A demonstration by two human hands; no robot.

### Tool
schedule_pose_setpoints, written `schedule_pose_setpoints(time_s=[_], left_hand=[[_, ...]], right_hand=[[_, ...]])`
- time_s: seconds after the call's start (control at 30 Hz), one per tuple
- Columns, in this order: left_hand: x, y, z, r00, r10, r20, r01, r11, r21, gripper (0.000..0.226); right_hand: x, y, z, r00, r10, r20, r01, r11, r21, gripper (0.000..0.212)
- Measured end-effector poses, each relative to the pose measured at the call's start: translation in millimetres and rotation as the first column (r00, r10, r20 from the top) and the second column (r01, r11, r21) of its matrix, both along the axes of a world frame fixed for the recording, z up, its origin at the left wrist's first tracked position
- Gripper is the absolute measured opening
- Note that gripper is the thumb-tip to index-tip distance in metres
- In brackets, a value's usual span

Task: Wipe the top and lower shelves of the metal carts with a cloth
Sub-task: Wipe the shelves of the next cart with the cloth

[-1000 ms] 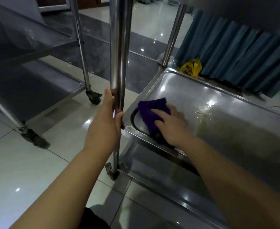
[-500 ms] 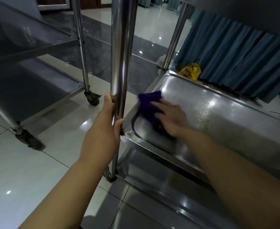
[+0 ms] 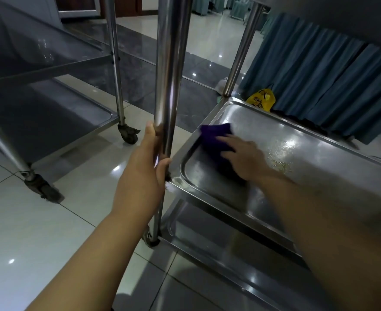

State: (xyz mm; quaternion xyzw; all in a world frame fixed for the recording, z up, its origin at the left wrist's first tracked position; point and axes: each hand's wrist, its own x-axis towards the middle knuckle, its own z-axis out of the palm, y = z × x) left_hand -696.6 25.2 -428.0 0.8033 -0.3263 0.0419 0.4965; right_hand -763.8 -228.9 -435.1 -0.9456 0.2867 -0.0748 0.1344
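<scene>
A purple cloth (image 3: 214, 138) lies on the middle shelf (image 3: 297, 140) of the near metal cart, close to its left rim. My right hand (image 3: 244, 157) presses flat on the cloth with straight fingers, covering its near half. My left hand (image 3: 143, 173) grips the cart's front upright post (image 3: 170, 70), thumb and fingers curled round it just above the shelf corner. A yellowish smear (image 3: 280, 164) shows on the shelf right of my right hand. The bottom shelf (image 3: 218, 243) lies below.
A second metal cart (image 3: 50, 63) stands at the left on castor wheels (image 3: 129, 133). A yellow bag (image 3: 261, 101) and blue pleated drapes (image 3: 320, 70) sit behind the near cart. Glossy floor tiles (image 3: 39, 232) spread at the lower left.
My right hand has pushed the purple cloth away from me along the shelf's left rim. My left hand has kept its hold on the post.
</scene>
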Motion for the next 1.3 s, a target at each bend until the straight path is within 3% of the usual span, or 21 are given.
schedule_pose_setpoints(time_s=[0.1,0.17,0.23,0.3,0.37,0.47,0.53,0.57,0.63,0.7,0.77,0.83,0.93,1.03,1.07,1.13,1.2,1.23,1.3], left_hand=[[-2,-2,3,1.0,0.011,-0.012,-0.011,1.0,-0.011,0.074],[-6,-6,7,0.999,0.019,-0.026,-0.02,0.999,-0.027,0.072],[-12,-9,10,0.994,0.102,0.042,-0.103,0.995,0.011,0.069],[-20,-11,11,0.954,0.225,0.197,-0.239,0.97,0.053,0.062],[-31,-13,10,0.907,0.245,0.343,-0.267,0.964,0.017,0.052],[-42,-25,0,0.881,-0.043,0.471,-0.052,0.981,0.186,0.039],[-43,-38,-5,0.875,-0.291,0.387,0.134,0.913,0.385,0.034],[-42,-43,-7,0.872,-0.37,0.321,0.205,0.871,0.447,0.031],[-40,-50,-10,0.862,-0.439,0.252,0.269,0.819,0.506,0.031],[-39,-54,-13,0.854,-0.449,0.262,0.268,0.812,0.518,0.039],[-41,-56,-13,0.858,-0.43,0.281,0.242,0.821,0.517,0.04],[-42,-57,-12,0.863,-0.42,0.279,0.225,0.816,0.533,0.043],[-42,-59,-12,0.876,-0.407,0.261,0.22,0.816,0.535,0.042],[-42,-58,-13,0.889,-0.382,0.251,0.213,0.832,0.513,0.041],[-43,-58,-13,0.891,-0.377,0.251,0.208,0.833,0.513,0.041],[-44,-59,-13,0.893,-0.368,0.259,0.195,0.835,0.515,0.042],[-46,-63,-13,0.9,-0.349,0.261,0.169,0.831,0.529,0.039],[-48,-66,-13,0.903,-0.339,0.262,0.157,0.831,0.533,0.036],[-53,-69,-14,0.905,-0.328,0.272,0.144,0.836,0.53,0.031]], right_hand=[[-31,-25,2,0.9,-0.433,-0.051,0.434,0.901,0.01,0.05],[-33,-16,0,0.877,-0.473,-0.078,0.475,0.88,0.006,0.053],[-30,8,-1,0.927,-0.367,-0.075,0.368,0.93,0.005,0.052],[-33,33,-4,0.982,-0.182,-0.048,0.182,0.983,-0.012,0.051],[-47,51,-7,1.0,-0.004,-0.015,0.004,1.0,-0.012,0.049],[-80,52,-8,0.993,0.118,0.015,-0.118,0.993,0.025,0.047],[-105,36,-6,0.989,0.118,0.084,-0.127,0.986,0.11,0.047],[-117,23,-6,0.993,0.072,0.091,-0.082,0.989,0.119,0.048],[-138,-9,-8,0.987,-0.158,-0.005,0.158,0.985,0.064,0.049],[-144,-32,-5,0.874,-0.471,-0.118,0.48,0.876,0.058,0.051],[-131,-34,-3,0.776,-0.609,-0.166,0.625,0.778,0.062,0.055],[-109,-14,-3,0.831,-0.531,-0.168,0.543,0.839,0.03,0.055],[-104,24,-8,0.986,-0.162,-0.043,0.163,0.986,0.023,0.054],[-133,25,-5,0.996,0.062,0.056,-0.069,0.99,0.121,0.052],[-141,10,-4,0.999,0.033,0.033,-0.036,0.994,0.1,0.051],[-151,-27,-3,0.977,-0.207,-0.058,0.209,0.977,0.047,0.05],[-145,-52,2,0.862,-0.493,-0.119,0.502,0.863,0.057,0.051],[-135,-56,4,0.811,-0.569,-0.139,0.581,0.812,0.066,0.053],[-104,-48,7,0.794,-0.587,-0.161,0.601,0.797,0.061,0.056]])
